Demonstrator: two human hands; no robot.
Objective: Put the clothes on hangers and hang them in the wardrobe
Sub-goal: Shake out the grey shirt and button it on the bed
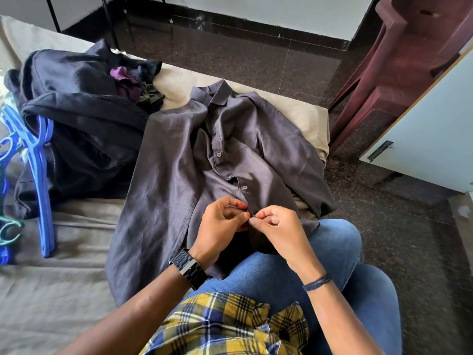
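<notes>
From the head view I see the grey shirt [222,155] spread front-up across the bed [58,290] and onto my lap, no hanger in it yet. My left hand [220,226] and right hand [279,231] meet at the lower placket, fingers [252,221] of both pinched on the cloth, apparently working a button. I judge this is prep before hangering. Next calls for reaching left to the blue hangers [38,155] beside the dark clothes pile [82,103].
</notes>
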